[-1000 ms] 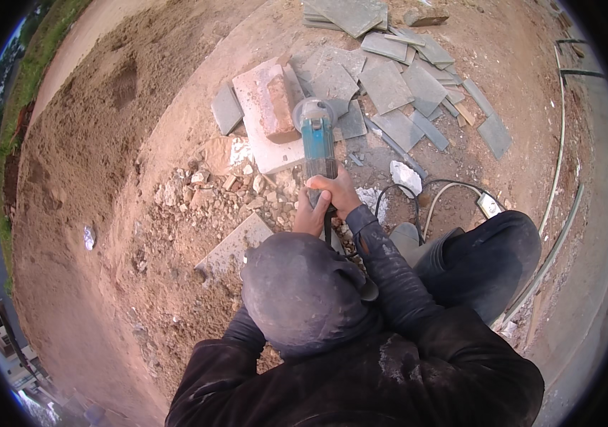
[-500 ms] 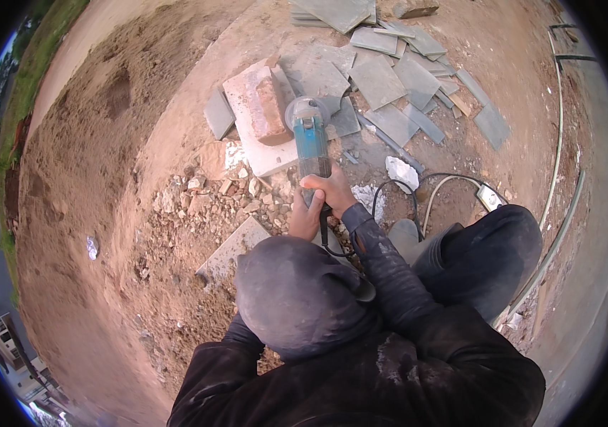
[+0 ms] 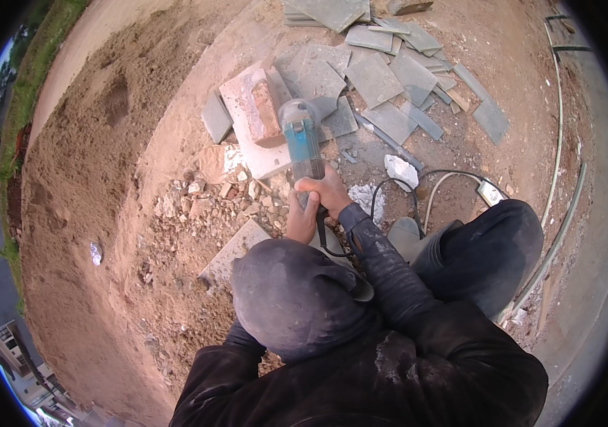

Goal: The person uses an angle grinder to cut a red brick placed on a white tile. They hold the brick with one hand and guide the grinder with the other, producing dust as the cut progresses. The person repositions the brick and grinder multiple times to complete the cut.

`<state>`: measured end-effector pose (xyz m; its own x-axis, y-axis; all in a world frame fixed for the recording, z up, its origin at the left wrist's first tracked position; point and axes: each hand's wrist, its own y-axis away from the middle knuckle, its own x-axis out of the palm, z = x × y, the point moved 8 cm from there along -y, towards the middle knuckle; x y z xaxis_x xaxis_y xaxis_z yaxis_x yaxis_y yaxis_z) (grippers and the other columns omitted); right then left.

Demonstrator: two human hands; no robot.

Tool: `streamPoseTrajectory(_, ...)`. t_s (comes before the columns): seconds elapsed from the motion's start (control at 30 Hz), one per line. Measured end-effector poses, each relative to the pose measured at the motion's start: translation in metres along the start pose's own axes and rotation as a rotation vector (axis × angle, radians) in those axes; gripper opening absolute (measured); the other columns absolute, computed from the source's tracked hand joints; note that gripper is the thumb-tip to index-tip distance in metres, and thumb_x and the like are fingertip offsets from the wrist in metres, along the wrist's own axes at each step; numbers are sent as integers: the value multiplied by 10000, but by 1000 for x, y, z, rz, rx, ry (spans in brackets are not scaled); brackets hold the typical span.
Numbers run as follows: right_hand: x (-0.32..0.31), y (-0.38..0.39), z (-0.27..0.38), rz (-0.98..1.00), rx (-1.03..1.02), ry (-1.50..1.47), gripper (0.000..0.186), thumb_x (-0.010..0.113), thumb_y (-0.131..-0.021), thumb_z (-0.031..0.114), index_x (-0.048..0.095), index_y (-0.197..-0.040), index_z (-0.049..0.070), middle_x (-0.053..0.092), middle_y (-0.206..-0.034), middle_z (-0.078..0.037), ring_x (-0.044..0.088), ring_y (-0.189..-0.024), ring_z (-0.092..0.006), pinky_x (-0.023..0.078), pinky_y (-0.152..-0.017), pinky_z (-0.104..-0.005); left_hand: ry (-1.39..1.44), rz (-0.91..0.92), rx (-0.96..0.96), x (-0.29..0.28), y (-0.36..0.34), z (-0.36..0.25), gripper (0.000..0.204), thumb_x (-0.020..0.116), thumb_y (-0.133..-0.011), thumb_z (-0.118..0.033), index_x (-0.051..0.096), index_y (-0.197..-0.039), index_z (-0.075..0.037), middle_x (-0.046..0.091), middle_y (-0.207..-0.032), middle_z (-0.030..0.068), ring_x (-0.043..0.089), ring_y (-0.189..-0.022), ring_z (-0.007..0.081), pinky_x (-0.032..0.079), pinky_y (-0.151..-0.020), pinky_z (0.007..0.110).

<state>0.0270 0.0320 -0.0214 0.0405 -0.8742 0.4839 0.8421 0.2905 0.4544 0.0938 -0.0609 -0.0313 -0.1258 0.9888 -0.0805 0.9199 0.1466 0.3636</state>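
My right hand (image 3: 327, 189) is closed around the dark rear body of a teal angle grinder (image 3: 302, 139). Lower on the same handle, my left hand (image 3: 302, 220) is wrapped too, its forearm mostly hidden behind a dusty grey rounded cloth shape. The grinder's head is beside the right edge of a reddish brick (image 3: 266, 117), over a grey slab; whether the disc touches either cannot be told. Under the brick lies a pale flat block (image 3: 247, 146). A black cord (image 3: 324, 238) leaves the grinder's rear end.
Grey stone tiles (image 3: 375, 80) lie piled at the far right. A white extension socket (image 3: 490, 193) and its cables are near my right knee (image 3: 493, 249). Rubble (image 3: 208, 203) and a pale tile (image 3: 229, 252) lie left of my hands. A long pipe (image 3: 557, 235) runs along the right.
The grinder has shifted slightly left toward the brick, with both hands still on it. Its blurred disc shows less widely now. The whole view has moved a little.
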Motion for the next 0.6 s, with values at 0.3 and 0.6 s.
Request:
streamPoseTrajectory(0.3,-26,-7,0,-113,-27,44,477,746,-688,136,552,-1103,3,622,-932,-59,602,-789,-140,510,-734,-293,-244,205,-156,-3,-17,-28,567,585,-966,-446,504,-1257,35,610,-1068,124,626,-908,177,515,-751,302)
streamPoseTrajectory(0.6,-57,-5,34,-203,-104,-19,524,739,-690,113,514,-1150,4,618,-932,-70,609,-797,-154,507,-734,-303,-1167,-666,364,-56,-170,-102,916,765,-696,-607,503,-1245,79,650,-1057,258,642,-983,405,500,-872,455)
